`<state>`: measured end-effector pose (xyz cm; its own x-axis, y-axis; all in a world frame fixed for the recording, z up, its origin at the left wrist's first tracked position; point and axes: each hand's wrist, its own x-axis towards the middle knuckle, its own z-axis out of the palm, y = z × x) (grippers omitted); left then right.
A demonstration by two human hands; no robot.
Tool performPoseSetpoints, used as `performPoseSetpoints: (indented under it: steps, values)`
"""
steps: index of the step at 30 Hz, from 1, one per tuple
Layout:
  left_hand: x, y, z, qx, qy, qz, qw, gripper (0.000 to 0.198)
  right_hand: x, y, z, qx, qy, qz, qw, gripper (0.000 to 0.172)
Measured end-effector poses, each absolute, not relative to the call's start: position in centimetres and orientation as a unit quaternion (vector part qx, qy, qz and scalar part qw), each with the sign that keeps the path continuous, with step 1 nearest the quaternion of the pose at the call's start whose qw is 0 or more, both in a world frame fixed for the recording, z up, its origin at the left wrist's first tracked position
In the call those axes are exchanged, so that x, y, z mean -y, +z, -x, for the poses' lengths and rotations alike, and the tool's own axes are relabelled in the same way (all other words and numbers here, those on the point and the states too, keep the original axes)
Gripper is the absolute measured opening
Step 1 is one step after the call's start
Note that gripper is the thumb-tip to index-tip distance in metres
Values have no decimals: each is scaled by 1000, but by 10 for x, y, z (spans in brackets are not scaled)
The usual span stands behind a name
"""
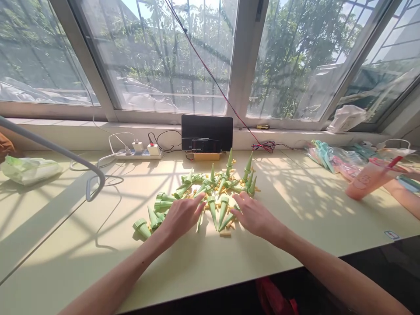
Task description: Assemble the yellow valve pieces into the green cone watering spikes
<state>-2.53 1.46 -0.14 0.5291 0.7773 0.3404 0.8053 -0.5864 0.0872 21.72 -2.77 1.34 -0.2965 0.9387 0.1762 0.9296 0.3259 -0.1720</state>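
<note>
Green plastic cones [210,192] lie in one messy pile on the table [295,210], just past my fingertips and between my two hands. My left hand [183,216] is open and flat, with its fingertips touching a cone. My right hand [254,216] is open too, fingers spread on the cones beside it. Neither hand holds anything.

I think the work is only at its start. Most cones lie loose on their sides, and I see no tidy group. About six stand point-up beyond my right hand. I count more than twenty cones, but the pile is too tangled for an exact count. Little yellow bits [225,232] lie among them, too small to count.
</note>
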Motion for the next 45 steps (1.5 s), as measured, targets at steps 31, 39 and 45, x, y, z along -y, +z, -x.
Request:
performPoseSetpoints:
  steps: [31, 39, 45]
  values:
    - [-4, -7, 6, 378, -122, 917, 40, 52, 9, -1, -209, 753, 5, 649, 113, 24]
    - [-12, -14, -5, 301, -79, 948, 61, 44, 15, 12, -205, 797, -44, 602, -14, 35]
    - [-11, -7, -3, 267, -115, 955, 62, 27, 16, 16, -201, 838, -89, 536, -46, 23]
